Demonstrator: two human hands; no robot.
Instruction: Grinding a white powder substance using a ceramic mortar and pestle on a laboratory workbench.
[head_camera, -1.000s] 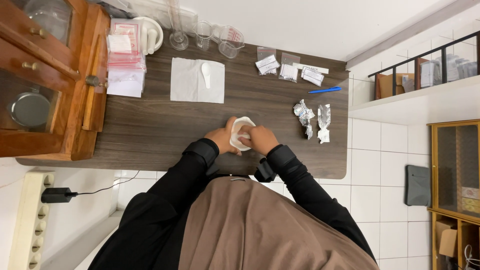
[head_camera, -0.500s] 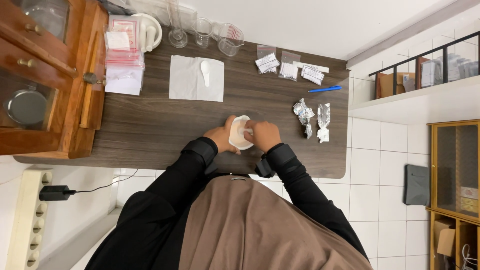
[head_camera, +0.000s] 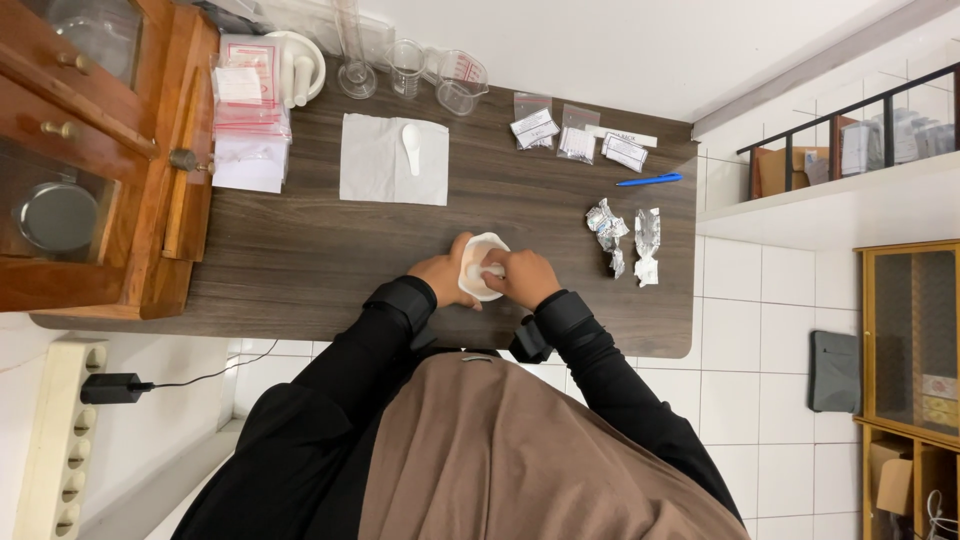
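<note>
Stack of clear zip bags with red-and-white labels (head_camera: 248, 100): upper left of frame, at bench's far-left end, beside wooden cabinet. Three small clear zip bags with white labels (head_camera: 578, 139): upper centre-right, in row near bench's far edge, just left of long white label strip (head_camera: 632, 134). Crumpled silver foil wrappers (head_camera: 625, 238): right of centre, two clusters side by side on dark wood bench (head_camera: 300, 250), below blue pen. Printing too small to make out.
</note>
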